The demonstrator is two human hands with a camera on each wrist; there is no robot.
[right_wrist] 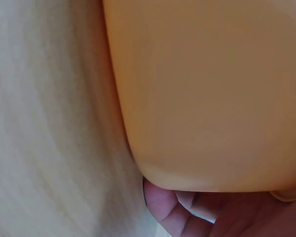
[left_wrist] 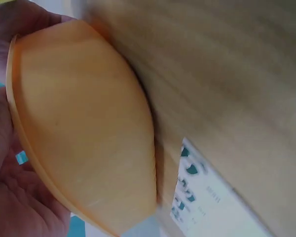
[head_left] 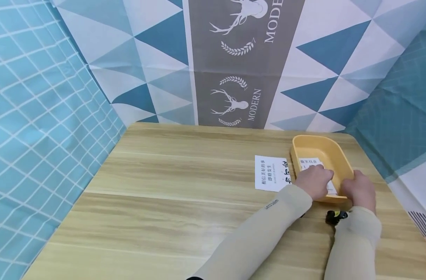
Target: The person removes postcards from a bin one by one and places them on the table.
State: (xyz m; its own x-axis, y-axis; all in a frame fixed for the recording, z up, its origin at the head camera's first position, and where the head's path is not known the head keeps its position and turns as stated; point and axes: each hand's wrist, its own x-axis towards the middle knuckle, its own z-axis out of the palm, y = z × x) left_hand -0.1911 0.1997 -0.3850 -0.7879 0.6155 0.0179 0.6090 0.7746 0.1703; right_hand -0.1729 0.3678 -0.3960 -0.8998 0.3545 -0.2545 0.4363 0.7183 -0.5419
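Note:
A yellow-orange plastic tray [head_left: 316,142] with rounded corners sits at the right of the table. White cards [head_left: 308,161] printed with dark characters lie in it. My left hand [head_left: 314,181] reaches over the tray's left wall, its fingers down among the cards; I cannot tell whether they pinch one. With my right hand [head_left: 361,190] I grip the tray's near right corner, and the curled fingertips [right_wrist: 160,200] show at its lower edge in the right wrist view. The left wrist view shows the tray's outer wall [left_wrist: 89,123] close up, both hands beyond its rim.
More printed white cards [head_left: 270,173] lie on the wooden table [head_left: 164,167] just left of the tray. Patterned cloth [head_left: 230,101] hangs behind the table, and blue checked cloth [head_left: 41,97] stands along the left side. A small black device [head_left: 335,217] is on the right wrist.

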